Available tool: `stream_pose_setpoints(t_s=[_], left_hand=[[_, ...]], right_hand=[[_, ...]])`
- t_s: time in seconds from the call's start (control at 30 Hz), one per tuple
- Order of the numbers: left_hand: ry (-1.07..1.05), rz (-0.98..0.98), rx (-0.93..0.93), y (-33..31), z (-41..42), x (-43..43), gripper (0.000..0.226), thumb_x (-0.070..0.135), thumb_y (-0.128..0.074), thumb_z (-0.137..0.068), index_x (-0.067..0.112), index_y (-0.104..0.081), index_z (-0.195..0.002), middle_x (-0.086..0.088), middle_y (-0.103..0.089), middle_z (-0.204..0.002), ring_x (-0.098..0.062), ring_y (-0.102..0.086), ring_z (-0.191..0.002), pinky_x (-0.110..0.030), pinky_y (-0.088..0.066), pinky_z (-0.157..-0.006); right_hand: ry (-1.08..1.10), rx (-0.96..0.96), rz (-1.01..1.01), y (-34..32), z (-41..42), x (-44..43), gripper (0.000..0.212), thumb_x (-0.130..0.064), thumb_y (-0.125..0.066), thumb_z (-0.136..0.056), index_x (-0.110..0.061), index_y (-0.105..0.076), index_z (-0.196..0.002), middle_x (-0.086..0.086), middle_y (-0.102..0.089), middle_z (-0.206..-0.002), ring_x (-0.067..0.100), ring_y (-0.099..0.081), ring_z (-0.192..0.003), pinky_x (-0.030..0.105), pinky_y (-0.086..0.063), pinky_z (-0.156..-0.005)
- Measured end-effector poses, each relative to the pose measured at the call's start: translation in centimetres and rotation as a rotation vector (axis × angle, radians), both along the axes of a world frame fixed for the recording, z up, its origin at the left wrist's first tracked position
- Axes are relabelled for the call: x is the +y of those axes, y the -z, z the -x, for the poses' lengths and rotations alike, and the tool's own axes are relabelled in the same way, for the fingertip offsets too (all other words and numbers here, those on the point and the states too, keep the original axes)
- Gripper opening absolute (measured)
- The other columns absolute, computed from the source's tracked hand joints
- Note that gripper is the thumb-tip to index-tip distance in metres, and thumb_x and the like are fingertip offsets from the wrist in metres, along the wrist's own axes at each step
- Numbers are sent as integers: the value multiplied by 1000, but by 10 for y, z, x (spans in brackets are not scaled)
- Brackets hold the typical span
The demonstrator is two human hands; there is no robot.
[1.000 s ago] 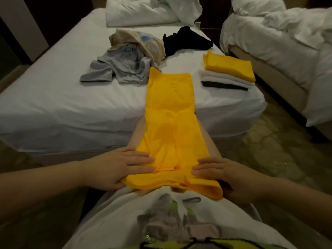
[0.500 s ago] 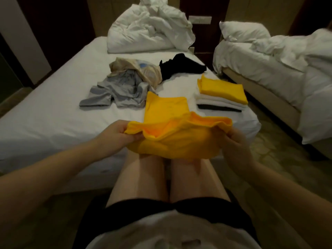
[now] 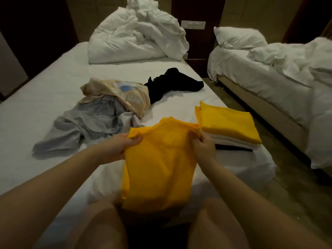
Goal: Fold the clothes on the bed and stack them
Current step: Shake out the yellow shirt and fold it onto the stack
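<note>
Garment: yellow shirt [image 3: 159,168], hanging just left of folded stack [image 3: 230,125].
L hand [image 3: 116,146]: grips top-left corner.
R hand [image 3: 203,148]: grips top-right corner, beside stack.

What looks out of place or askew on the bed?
Nothing damaged or spilled. Only the grey shirt, beige shirt and black garment lie crumpled mid-bed, unfolded, left of the neat stack.
</note>
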State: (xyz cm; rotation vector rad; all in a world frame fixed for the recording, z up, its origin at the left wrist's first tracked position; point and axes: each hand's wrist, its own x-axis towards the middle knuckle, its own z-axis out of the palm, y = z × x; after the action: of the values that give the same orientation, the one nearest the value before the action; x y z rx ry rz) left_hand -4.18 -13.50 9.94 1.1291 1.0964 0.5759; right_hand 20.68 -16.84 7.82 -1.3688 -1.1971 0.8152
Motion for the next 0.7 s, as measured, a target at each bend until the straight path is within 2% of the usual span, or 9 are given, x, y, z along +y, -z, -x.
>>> stream_pose_setpoints(t_s=[0.1,0.17,0.23,0.3,0.37,0.47,0.53,0.6,0.7], left_hand=[[-150,124,82,39,-7,45,41,25,-56,-90,9,-51,-126,-14,-61,-120,-29,-62,-100,-47,-47,-91],[-210,150,165,62,-9,65,29,17,-55,-91,5,-55,-118,-20,-58,-122,-32,-60,-97,-50,-44,-95],[-242,137,205,74,-9,82,30,17,-61,-88,8,-57,-116,-18,-59,-121,-34,-58,-103,-52,-42,-98],[-259,43,230,83,-11,90,21,17,-62,-87,14,-62,-108,-13,-63,-112,-31,-59,-100,-49,-44,-96],[-304,-96,303,89,-15,87,7,18,-62,-88,20,-63,-94,-4,-65,-95,-20,-61,-87,-39,-48,-86],[-386,-437,597,92,-18,73,5,22,-63,-87,18,-63,-85,4,-59,-76,-8,-53,-71,-27,-42,-65],[-422,-540,711,94,-19,66,15,25,-63,-86,10,-65,-85,-5,-59,-82,-18,-53,-76,-33,-38,-65],[-432,-537,758,91,-19,61,19,27,-63,-87,8,-64,-93,-7,-48,-100,-20,-46,-90,-28,-33,-75],[-422,-446,751,86,-16,59,20,32,-60,-89,13,-62,-94,-14,-46,-116,-27,-45,-109,-29,-32,-84]], right_hand=[[-25,-93,169,41,4,59,24,-13,-52,-94,-10,-62,-72,5,-55,-64,16,-47,-63,29,-33,-59],[-27,-174,297,69,6,87,25,-19,-53,-93,-17,-58,-69,4,-60,-68,18,-52,-70,30,-36,-60],[13,-306,374,84,6,105,26,-30,-50,-94,-17,-57,-73,10,-65,-83,23,-56,-80,32,-39,-66],[68,-430,371,88,9,114,29,-36,-49,-93,-15,-56,-74,12,-64,-87,27,-58,-82,33,-40,-67],[119,-534,334,89,12,117,28,-35,-50,-92,-13,-57,-77,11,-62,-93,31,-57,-85,35,-42,-68],[144,-582,312,89,15,112,19,-32,-54,-90,-15,-61,-95,10,-52,-114,31,-54,-98,35,-42,-76],[118,-579,311,87,14,108,20,-32,-55,-89,-14,-62,-94,13,-55,-112,32,-54,-97,33,-40,-73],[51,-515,348,80,11,108,27,-36,-55,-88,-10,-63,-88,14,-62,-98,32,-57,-90,34,-42,-69],[-62,-405,479,72,5,112,33,-41,-56,-88,-12,-67,-97,14,-67,-104,32,-59,-101,41,-48,-86]])
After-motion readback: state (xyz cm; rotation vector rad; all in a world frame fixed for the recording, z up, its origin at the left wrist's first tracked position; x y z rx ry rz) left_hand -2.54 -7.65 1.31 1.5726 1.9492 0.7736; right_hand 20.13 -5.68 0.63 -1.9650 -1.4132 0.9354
